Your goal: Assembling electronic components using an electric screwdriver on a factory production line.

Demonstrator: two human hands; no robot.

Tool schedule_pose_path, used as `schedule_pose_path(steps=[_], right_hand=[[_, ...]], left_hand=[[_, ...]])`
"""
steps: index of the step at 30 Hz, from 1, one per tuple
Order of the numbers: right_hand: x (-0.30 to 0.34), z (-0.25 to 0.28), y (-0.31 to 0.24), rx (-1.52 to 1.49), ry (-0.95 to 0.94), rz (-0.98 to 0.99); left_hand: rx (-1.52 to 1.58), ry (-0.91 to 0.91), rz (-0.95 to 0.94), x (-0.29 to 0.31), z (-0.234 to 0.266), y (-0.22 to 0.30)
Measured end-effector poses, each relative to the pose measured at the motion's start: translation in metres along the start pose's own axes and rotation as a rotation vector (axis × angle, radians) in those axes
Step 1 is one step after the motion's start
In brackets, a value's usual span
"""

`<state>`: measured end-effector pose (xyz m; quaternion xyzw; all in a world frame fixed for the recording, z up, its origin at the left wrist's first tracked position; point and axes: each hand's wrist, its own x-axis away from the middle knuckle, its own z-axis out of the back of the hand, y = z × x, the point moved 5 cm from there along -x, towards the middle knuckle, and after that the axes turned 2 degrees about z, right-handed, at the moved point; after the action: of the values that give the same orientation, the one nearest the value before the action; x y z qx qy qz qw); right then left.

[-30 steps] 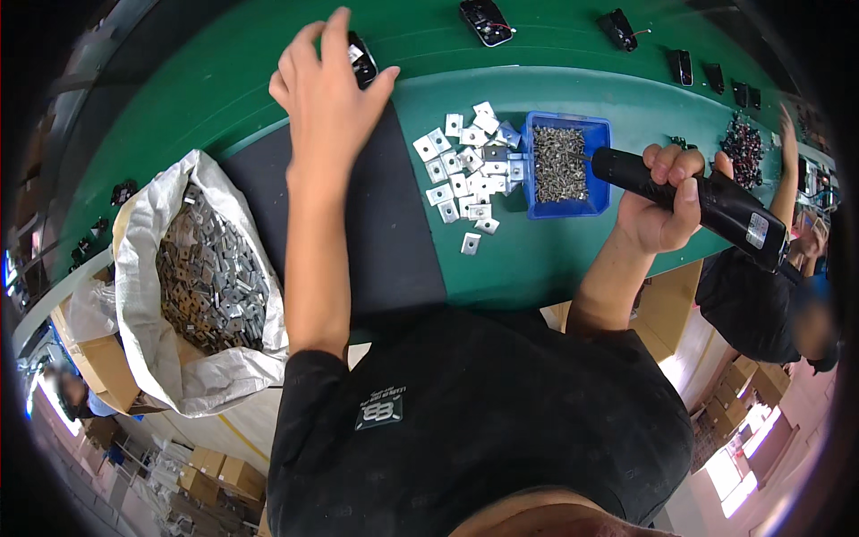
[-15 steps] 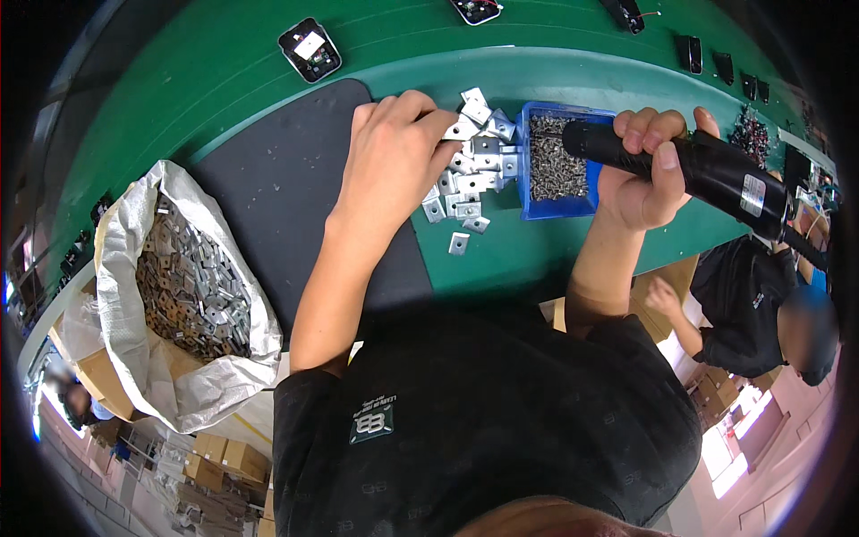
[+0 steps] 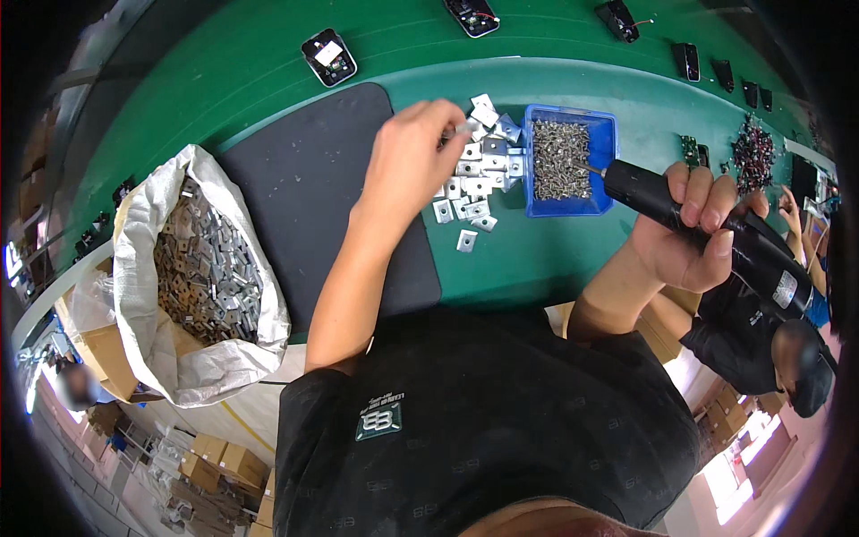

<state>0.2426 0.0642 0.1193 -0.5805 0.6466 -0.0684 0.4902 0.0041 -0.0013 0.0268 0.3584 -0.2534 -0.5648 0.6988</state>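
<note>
My left hand (image 3: 410, 161) rests over a pile of small square metal plates (image 3: 472, 170) on the green table (image 3: 555, 259), its fingertips pinching one plate at the pile's top edge. My right hand (image 3: 693, 228) grips a black electric screwdriver (image 3: 716, 237), whose thin bit points into a blue bin of screws (image 3: 565, 161) just right of the plates. A dark grey mat (image 3: 313, 188) lies under my left forearm.
A white woven sack (image 3: 192, 286) full of metal plates stands open at the left. Small black devices (image 3: 328, 56) lie along the green belt at the back. Another person's hand (image 3: 789, 206) works at the far right beside dark small parts (image 3: 753, 148). Cardboard boxes (image 3: 228, 465) sit below.
My left hand has come back from the far belt and settled onto the pile of plates. The screwdriver has tilted down, its bit now at the screw bin.
</note>
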Motion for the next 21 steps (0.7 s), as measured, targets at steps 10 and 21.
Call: schedule_pose_path(steps=[10,21], right_hand=[[0.006,-0.013,-0.013,-0.080,0.029,-0.071],[0.004,-0.001,-0.001,-0.071,0.017,-0.097]], left_hand=[[0.090,0.446,-0.042,-0.103,0.013,-0.029],[0.152,0.357,0.190,-0.123,0.014,-0.025]])
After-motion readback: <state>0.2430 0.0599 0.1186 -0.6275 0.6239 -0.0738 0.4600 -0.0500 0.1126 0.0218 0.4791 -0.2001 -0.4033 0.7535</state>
